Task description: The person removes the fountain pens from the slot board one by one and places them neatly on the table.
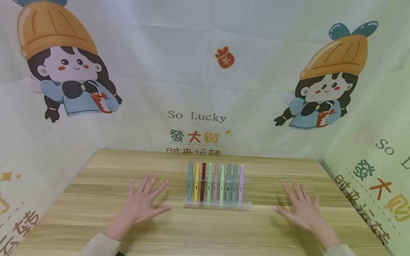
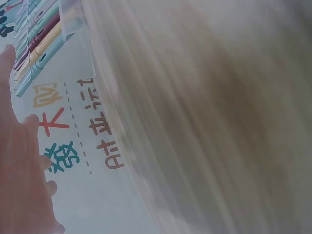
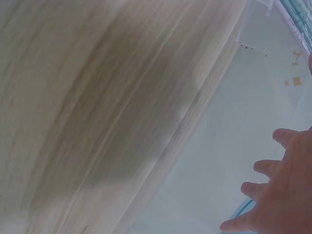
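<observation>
Several capped pens stand in a row in a clear plastic rack point(image 1: 217, 205) at the middle of the table. From left to right the head view shows a teal pen point(image 1: 190, 185), a yellow pen point(image 1: 196, 186), a dark red pen point(image 1: 203, 185), then green, mauve and teal ones, with a lilac pen point(image 1: 241, 185) at the right end. My left hand point(image 1: 141, 204) is spread, palm down, left of the rack, holding nothing. To the right of the rack my right hand point(image 1: 302, 209) is spread the same way, also holding nothing.
A wood-grain table point(image 1: 211, 234) lies under both hands. Behind it and along both sides hangs a pale cloth backdrop point(image 1: 153, 71) printed with cartoon figures and lettering, its back part meeting the table's far edge.
</observation>
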